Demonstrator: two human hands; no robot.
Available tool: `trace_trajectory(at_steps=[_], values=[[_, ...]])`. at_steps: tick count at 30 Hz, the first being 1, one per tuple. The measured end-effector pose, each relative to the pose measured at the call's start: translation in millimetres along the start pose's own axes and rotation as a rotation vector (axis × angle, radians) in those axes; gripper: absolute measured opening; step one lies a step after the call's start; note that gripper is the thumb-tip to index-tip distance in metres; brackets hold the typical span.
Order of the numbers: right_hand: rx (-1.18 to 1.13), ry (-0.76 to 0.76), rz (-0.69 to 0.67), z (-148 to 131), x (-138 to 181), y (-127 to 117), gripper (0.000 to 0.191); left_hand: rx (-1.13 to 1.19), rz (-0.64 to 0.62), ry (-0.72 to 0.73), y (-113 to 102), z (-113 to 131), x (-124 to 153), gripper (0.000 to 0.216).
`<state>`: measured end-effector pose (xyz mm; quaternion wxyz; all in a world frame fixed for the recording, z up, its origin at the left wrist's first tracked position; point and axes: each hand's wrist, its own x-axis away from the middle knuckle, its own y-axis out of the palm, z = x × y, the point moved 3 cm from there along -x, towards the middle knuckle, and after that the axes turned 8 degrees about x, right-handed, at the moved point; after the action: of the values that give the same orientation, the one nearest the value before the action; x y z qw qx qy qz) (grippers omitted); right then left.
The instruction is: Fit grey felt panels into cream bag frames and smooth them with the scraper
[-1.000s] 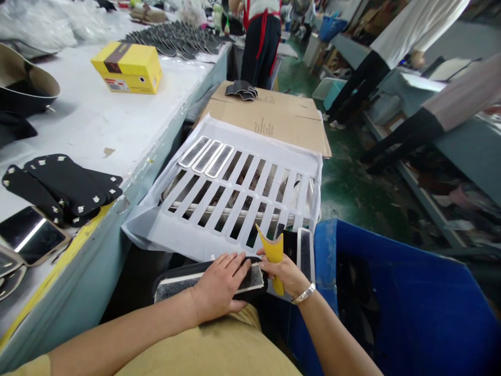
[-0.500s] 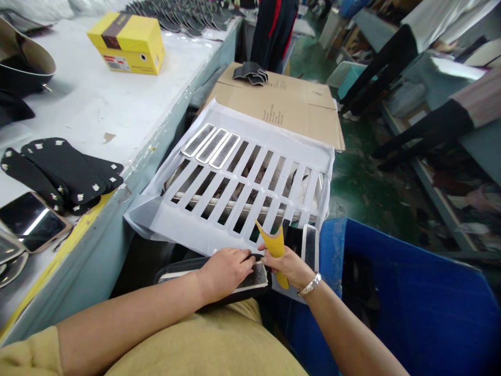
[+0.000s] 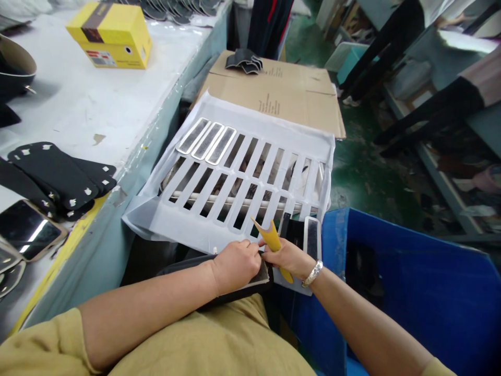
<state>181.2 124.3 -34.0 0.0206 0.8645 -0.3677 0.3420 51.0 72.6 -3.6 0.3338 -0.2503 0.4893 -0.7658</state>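
My left hand [image 3: 236,263] is curled with its fingertips pinching at the right end of a dark strip with a white border [image 3: 258,278] that lies on a black pad on my lap. Touching it from the right, my right hand [image 3: 288,258] is closed round a curved yellow scraper [image 3: 270,241] whose tip sticks up. Just beyond both hands lies a white slotted template sheet [image 3: 250,156] with three strips [image 3: 206,141] set in its top-left slots. Another bordered strip [image 3: 312,237] lies at its lower right corner.
A blue bin [image 3: 410,292] stands at my right. Brown cardboard [image 3: 285,99] with black pieces lies beyond the sheet. On the left table are black cut pieces [image 3: 58,175], phones [image 3: 23,230] and a yellow box [image 3: 111,34]. People stand at the far side.
My left hand has gone from lying flat on the strip to curling and pinching at its right end. The view tilted slightly downward; my right hand keeps the scraper.
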Motion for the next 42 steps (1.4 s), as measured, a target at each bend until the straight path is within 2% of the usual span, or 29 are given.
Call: trace_trajectory(at_steps=[5,12,16,18,21,24,26,28,34,39,42], values=[[0.181,-0.015,-0.005,-2,-2,-1,0.027,0.004,0.014,-0.039,4,-1,3,0.016],[0.505,-0.158,0.160,-8,8,7,0.021,0.102,0.012,-0.124,7,-5,3,0.018],[0.570,-0.246,0.235,-9,19,13,0.024,0.197,-0.031,-0.233,3,-12,9,0.021],[0.465,-0.233,0.203,-3,22,9,0.021,0.258,-0.080,-0.283,-3,-17,18,0.021],[0.079,-0.220,0.198,0,26,-7,0.015,0.353,-0.138,-0.339,-13,-28,37,0.032],[-0.401,-0.368,0.336,-15,29,-25,0.021,0.414,-0.126,-0.417,-19,-37,55,0.039],[-0.639,-0.438,0.328,-30,26,-27,0.027,0.438,-0.107,-0.426,-18,-35,60,0.041],[-0.780,-0.446,0.263,-41,17,-22,0.034,0.437,-0.078,-0.377,-13,-27,60,0.050],[-0.885,-0.372,0.107,-41,-18,-4,0.046,0.257,-0.029,-0.224,10,-3,46,0.087],[-0.888,-0.345,0.050,-38,-25,1,0.042,0.183,-0.014,-0.181,18,-3,42,0.088],[-0.863,-0.304,0.094,-38,-23,-3,0.032,0.180,-0.007,-0.179,18,-4,40,0.086]])
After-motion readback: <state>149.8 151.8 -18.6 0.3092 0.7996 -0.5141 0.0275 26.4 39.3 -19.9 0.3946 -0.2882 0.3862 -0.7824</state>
